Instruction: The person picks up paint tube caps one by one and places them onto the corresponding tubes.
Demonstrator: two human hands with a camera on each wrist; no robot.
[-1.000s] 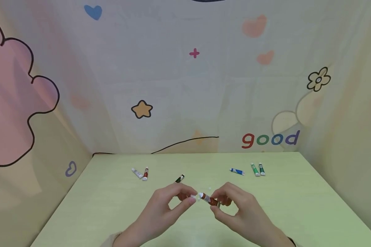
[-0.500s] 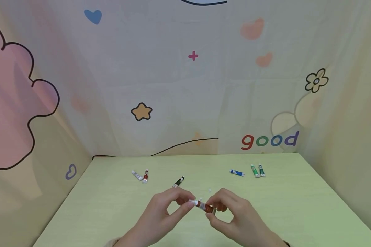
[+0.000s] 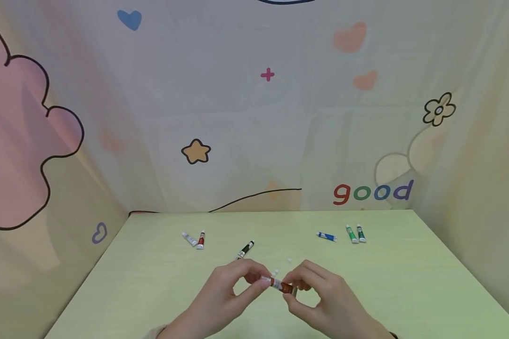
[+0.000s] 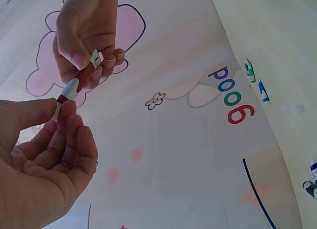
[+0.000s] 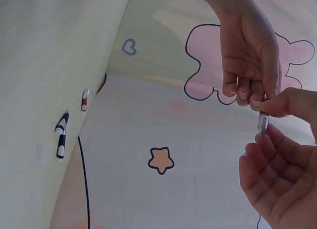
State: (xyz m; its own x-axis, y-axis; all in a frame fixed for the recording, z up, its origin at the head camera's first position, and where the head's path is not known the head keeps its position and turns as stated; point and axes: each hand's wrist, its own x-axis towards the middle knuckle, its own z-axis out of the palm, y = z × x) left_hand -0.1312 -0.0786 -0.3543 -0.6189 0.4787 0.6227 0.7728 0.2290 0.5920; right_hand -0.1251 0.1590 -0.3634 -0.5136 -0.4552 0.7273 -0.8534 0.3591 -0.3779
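Observation:
A reddish-brown paint tube (image 3: 276,283) with a pale band spans the gap between my two hands, above the table. My left hand (image 3: 231,287) pinches the white tip end between thumb and fingertips; in the left wrist view these fingers mostly cover the tip. The tube's flat tail is pinched by my right hand (image 3: 324,289). That silvery tail edge (image 5: 263,124) shows between thumb and fingers in the right wrist view. Just beyond my hands, small white pieces (image 3: 275,272) lie on the table, too small to identify surely.
On the pale green table (image 3: 161,292), a black paint tube (image 3: 246,248) lies beyond my left hand. Farther back left are a white tube (image 3: 189,239) and a red tube (image 3: 201,240). A blue tube (image 3: 326,237) and two green tubes (image 3: 351,234) lie at back right.
A second ago the tube's white tip was apart from my left fingers, which held a small white piece. The right hand has brought the tube left, and the tip now meets the left fingertips.

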